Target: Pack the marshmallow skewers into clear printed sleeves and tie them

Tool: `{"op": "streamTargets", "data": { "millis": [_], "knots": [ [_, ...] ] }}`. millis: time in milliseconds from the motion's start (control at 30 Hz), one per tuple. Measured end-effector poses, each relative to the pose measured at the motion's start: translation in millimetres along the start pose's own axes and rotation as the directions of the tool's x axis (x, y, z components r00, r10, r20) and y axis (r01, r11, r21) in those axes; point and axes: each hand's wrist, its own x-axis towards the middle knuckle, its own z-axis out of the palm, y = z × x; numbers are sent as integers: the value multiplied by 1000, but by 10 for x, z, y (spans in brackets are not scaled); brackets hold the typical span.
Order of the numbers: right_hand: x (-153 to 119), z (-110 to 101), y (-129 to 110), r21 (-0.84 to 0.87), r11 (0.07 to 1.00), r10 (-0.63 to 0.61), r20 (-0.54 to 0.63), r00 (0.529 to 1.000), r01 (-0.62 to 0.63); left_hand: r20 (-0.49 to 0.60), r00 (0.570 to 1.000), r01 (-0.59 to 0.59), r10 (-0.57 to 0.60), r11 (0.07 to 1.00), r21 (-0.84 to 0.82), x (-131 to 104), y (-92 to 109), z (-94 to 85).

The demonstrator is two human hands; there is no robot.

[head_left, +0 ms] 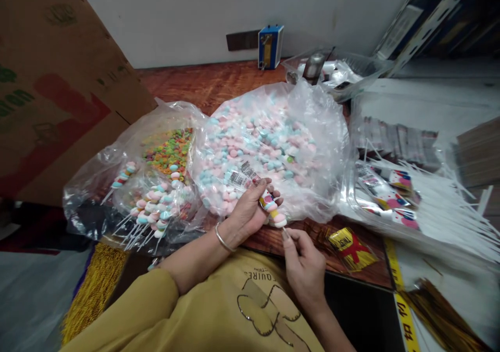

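Near the table's front edge, my left hand (pixel 253 209) is closed around a marshmallow skewer (pixel 276 216) and its clear printed wrapper (pixel 242 175). The wrapper covers the upper part of the skewer, while pink, yellow and white pieces show at its lower end. With thumb and fingers, my right hand (pixel 304 263) pinches the white stick just below the last marshmallow. Behind my hands lies a large clear bag of pink, blue and white marshmallows (pixel 234 149). Several unwrapped marshmallow skewers (pixel 152 209) lie in a pile to the left.
Colourful cereal rings (pixel 170 146) fill a clear bag at left, beside a tall cardboard box (pixel 58 97). At right, a clear tray (pixel 353 196) holds white sticks (pixel 441 196) and printed wrappers (pixel 386 201). Gold twist ties (pixel 353 250) lie near the front edge. A blue box (pixel 270 47) stands behind.
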Motion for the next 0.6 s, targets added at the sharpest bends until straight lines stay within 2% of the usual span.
{"op": "streamTargets", "data": {
  "millis": [33,67,100,167,200,267,300,333,400,433,467,500,533,600],
  "knots": [
    [10,6,-23,196,961,188,57,981,-195,13,1000,8,-7,1000,-9,3,-2,-5],
    [24,10,-49,359,857,338,146,930,-368,30,999,18,-18,1000,-17,5,-2,-10],
    [39,13,-77,477,725,433,247,867,-497,52,998,31,-29,999,-24,8,-2,-15],
    [68,21,-126,592,497,484,418,769,-634,100,994,51,-47,998,-37,8,0,-24],
    [76,27,-143,608,430,472,479,740,-668,121,991,59,-54,997,-41,6,0,-26],
    [76,46,-156,608,382,444,540,715,-696,146,987,70,-62,996,-48,-2,-2,-25],
    [68,56,-149,603,410,441,525,727,-684,146,987,72,-64,996,-48,-7,-4,-22],
    [58,65,-133,585,485,441,479,759,-650,140,988,75,-68,996,-44,-11,-6,-18],
    [39,69,-82,443,767,371,283,884,-464,112,991,72,-68,997,-30,-18,-7,-6],
    [34,65,-51,287,909,263,166,950,-302,95,993,70,-68,997,-23,-20,-8,1],
    [34,57,-19,84,990,106,73,992,-112,78,995,69,-67,997,-17,-20,-11,7],
    [38,48,10,-130,989,-72,29,997,76,62,996,68,-67,998,-13,-19,-18,13],
    [46,41,36,-316,920,-236,29,971,233,45,997,67,-66,998,-11,-18,-30,17],
    [72,42,67,-540,729,-452,79,889,419,13,998,61,-61,998,-3,-22,-76,22]
  ]
}}
